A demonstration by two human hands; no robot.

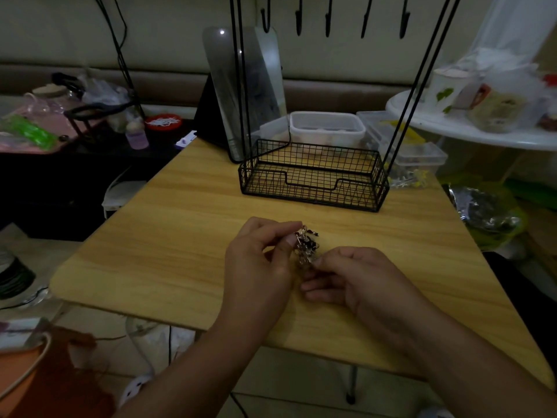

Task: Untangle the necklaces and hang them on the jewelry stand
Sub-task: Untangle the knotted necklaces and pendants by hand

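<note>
Above the table (168, 236), left hand (259, 260) and right hand (355, 279) pinching tangled necklaces (306, 245); strands indistinguishable, jewelry stand (313, 173) top cut off.

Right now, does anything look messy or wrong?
Only the necklaces: they are bunched in a knot, pinched between the left hand and right hand above the table. The stand's hooks hang bare.

Both hands (304, 267) hold tangled necklaces (306, 244) over the table (168, 236), jewelry stand (313, 176) behind
</note>
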